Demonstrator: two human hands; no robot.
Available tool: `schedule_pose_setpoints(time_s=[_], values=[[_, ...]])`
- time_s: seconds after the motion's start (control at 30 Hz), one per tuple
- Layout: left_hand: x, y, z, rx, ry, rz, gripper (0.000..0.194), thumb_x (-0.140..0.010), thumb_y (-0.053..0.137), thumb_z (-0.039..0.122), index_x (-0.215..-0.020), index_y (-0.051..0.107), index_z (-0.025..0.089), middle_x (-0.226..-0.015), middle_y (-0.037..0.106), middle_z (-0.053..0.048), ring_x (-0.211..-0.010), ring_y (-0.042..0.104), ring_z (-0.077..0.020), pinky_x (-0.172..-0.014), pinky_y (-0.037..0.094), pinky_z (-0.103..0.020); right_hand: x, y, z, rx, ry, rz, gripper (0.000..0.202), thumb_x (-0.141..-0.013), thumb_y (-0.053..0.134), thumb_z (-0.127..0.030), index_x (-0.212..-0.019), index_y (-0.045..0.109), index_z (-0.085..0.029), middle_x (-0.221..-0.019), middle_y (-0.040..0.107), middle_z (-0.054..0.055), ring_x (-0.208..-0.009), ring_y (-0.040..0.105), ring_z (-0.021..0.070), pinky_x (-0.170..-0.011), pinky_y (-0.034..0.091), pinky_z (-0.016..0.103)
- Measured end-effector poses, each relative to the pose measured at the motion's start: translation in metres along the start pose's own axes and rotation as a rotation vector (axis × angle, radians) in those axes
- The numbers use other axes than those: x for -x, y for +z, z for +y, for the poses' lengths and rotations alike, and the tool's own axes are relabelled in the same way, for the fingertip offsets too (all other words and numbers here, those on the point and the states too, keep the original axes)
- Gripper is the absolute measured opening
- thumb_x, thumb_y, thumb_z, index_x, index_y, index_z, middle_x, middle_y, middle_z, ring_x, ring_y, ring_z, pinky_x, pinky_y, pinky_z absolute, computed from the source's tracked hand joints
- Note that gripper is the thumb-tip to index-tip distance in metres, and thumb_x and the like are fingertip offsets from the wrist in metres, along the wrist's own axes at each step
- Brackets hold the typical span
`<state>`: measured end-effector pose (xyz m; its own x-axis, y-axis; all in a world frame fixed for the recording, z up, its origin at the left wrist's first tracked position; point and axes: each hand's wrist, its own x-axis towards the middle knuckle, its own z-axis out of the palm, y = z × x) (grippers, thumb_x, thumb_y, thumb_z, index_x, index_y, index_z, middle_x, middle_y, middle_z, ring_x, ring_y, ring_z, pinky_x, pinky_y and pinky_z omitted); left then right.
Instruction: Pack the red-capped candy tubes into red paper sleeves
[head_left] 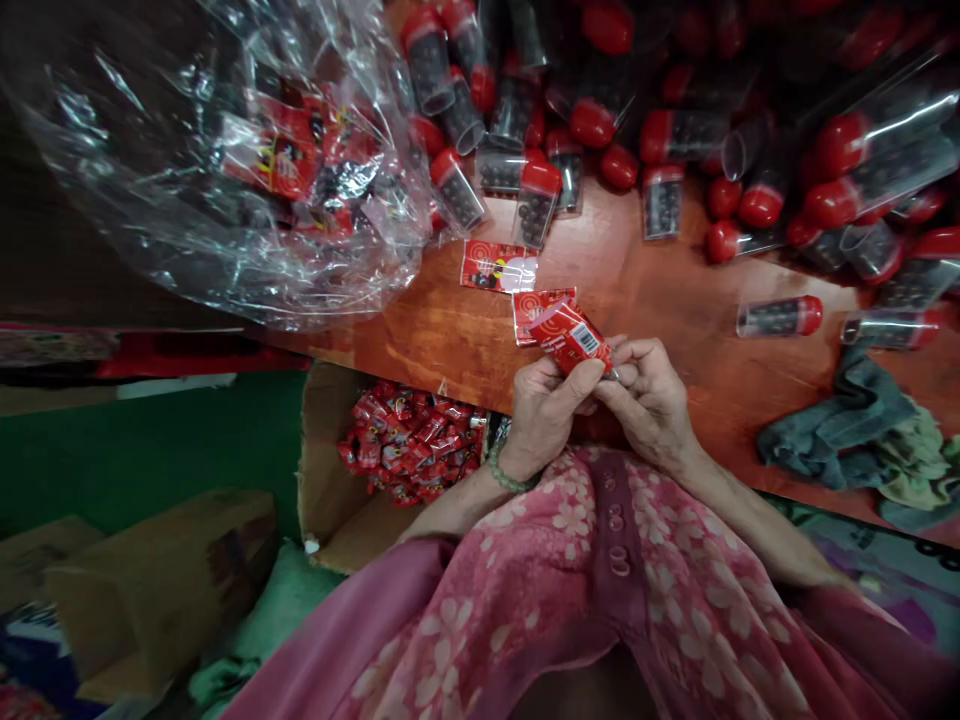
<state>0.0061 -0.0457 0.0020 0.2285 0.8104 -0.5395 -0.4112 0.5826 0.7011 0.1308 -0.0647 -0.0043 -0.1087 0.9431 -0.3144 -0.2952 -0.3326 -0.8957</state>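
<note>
Both my hands pinch a red printed plastic sleeve with a white barcode, just over the near edge of the wooden table. My left hand is closed at its left lower part, the thumb lying along it. My right hand closes on its lower right corner, fingertips pressed together. What may be inside the sleeve is hidden by my fingers. Just beyond lies another red sleeve, partly covered by the held one. A further flat red sleeve rests on the table behind it.
Many clear tubes with red caps and dark beads crowd the far table. A clear plastic bag of red sleeves stands left. Below it, a cardboard box holds wrapped red pieces. Crumpled cloths lie right.
</note>
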Motion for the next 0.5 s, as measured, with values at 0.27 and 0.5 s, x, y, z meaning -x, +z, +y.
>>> schedule_pose_setpoints(time_s=[0.27, 0.5], values=[[0.013, -0.004, 0.0, 0.077, -0.084, -0.017, 0.056, -0.06, 0.091, 0.061, -0.057, 0.063, 0.013, -0.055, 0.052, 0.003, -0.052, 0.044, -0.0049, -0.054, 0.038, -0.021, -0.006, -0.004, 0.012, -0.108, 0.06, -0.017, 0.061, -0.058, 0.098, -0.047, -0.077, 0.044, -0.026, -0.079, 0.069, -0.007, -0.048, 0.065, 0.0103, -0.046, 0.057, 0.024], [0.054, -0.062, 0.005, -0.186, 0.042, 0.113, 0.035, -0.075, 0.086, 0.046, -0.093, 0.081, 0.016, -0.094, 0.078, -0.007, -0.082, 0.07, -0.0168, -0.084, 0.057, -0.03, -0.004, 0.004, 0.001, 0.358, -0.134, -0.411, 0.039, -0.079, 0.084, -0.052, -0.086, 0.059, -0.023, -0.074, 0.068, -0.004, -0.059, 0.063, 0.0107, -0.056, 0.053, 0.023]])
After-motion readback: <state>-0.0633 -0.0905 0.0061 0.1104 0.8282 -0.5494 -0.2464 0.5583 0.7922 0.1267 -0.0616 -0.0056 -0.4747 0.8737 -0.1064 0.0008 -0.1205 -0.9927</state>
